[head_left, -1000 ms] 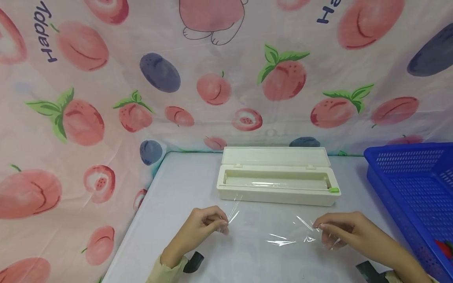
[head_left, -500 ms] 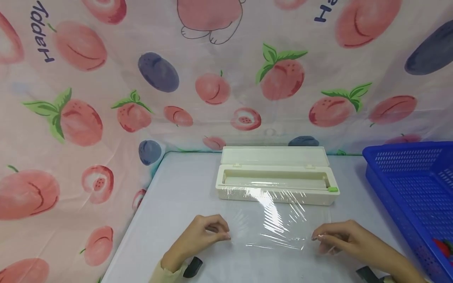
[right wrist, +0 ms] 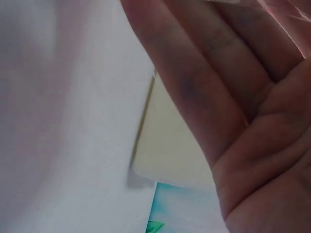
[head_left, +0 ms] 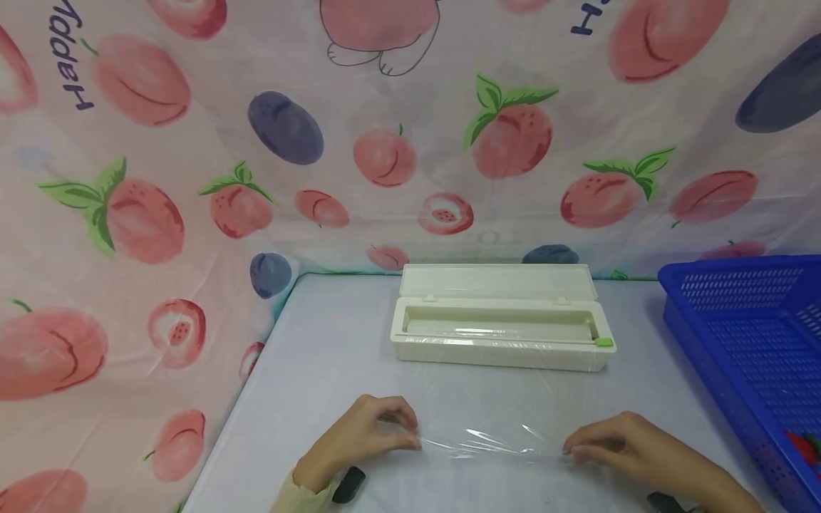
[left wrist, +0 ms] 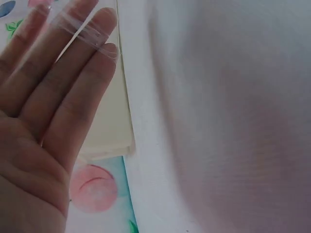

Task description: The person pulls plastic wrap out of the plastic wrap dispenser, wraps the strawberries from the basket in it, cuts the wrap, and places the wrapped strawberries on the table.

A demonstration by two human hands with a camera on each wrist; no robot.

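Clear film (head_left: pixel 487 443) runs from a white box (head_left: pixel 497 302) near a blue basket (head_left: pixel 737 292).

The head view looks forward-down; 2 close wrist views share the box (head_left: pixel 500 304).

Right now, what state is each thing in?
Box: open, on table
Lid: swung back
Plastic wrap: out over box front
Green slider: at box's right end
Basket: upright, something red inside
Left hand: pinching wrap
Right hand: pinching wrap
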